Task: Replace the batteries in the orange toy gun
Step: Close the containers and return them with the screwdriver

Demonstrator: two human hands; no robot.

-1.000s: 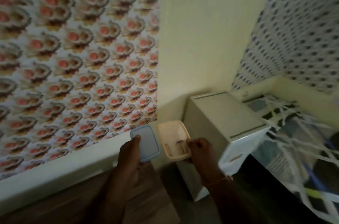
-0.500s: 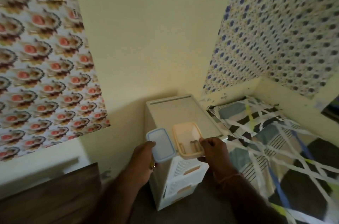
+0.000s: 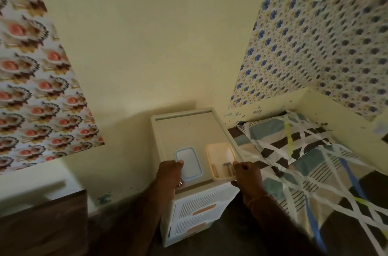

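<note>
Wallpaper [image 3: 37, 92]: shell-and-coral print on the wall far left of the drawer unit.
Wooden surface [image 3: 42, 226]: dark brown, low and well left of the drawer unit.
Left hand [image 3: 170, 174]: fingers curled on the near edge of the blue-rimmed lid, thumb on top, over the unit's front left part.
Blue-rimmed lid [image 3: 190, 163]: white rectangle with rounded corners, over the unit's top, just left of the container.
Drawer unit [image 3: 189, 127]: cream plastic, flat top, slatted drawers with orange handles below; it stands against the wall.
Container [image 3: 220, 159]: open, peach-coloured, at the unit's front right corner; small dark items lie inside, too blurred to identify.
Right hand [image 3: 246, 174]: fingers clenched on the container's near right corner.
Bed [image 3: 310, 163]: patterned cover, directly right of the unit.
Orange toy gun: out of sight.
</note>
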